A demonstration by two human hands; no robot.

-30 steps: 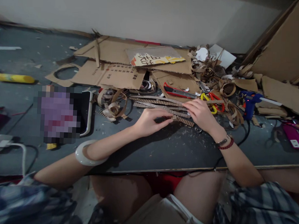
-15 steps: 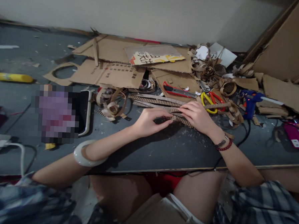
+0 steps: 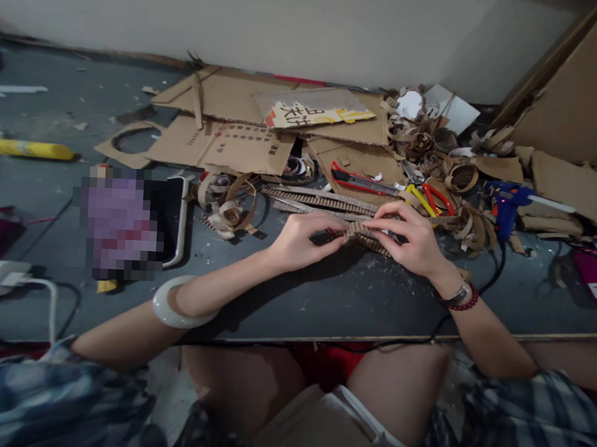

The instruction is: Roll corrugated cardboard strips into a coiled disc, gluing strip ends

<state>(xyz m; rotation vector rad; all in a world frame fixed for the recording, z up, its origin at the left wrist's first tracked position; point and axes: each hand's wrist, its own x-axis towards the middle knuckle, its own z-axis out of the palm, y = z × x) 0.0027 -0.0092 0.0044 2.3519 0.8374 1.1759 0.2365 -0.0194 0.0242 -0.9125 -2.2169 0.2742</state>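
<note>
Between my two hands is a ribbed strip of corrugated cardboard (image 3: pixel 359 229), held just above the table. My left hand (image 3: pixel 305 240) pinches its left end between thumb and fingertips. From the other side my right hand (image 3: pixel 410 237) grips the strip, thumb below and fingers above. More long corrugated strips (image 3: pixel 320 200) lie flat right behind my hands. Past my right hand lie scissors with yellow and red handles (image 3: pixel 436 199), partly hidden by the hand. A red and black utility knife (image 3: pixel 361 180) rests on cardboard behind the strips.
A blue glue gun (image 3: pixel 505 211) with a white stick stands at the right, its cord running to the table edge. Curled cardboard strips (image 3: pixel 234 207) lie left of my hands, beside a phone (image 3: pixel 178 224). Flat cardboard sheets (image 3: pixel 242 144) and a scrap heap (image 3: pixel 433 137) fill the back.
My right hand has shifted its hold: its fingers were laid over the strip and now pinch it with the thumb showing. My left hand keeps its pinch. The view has shifted slightly.
</note>
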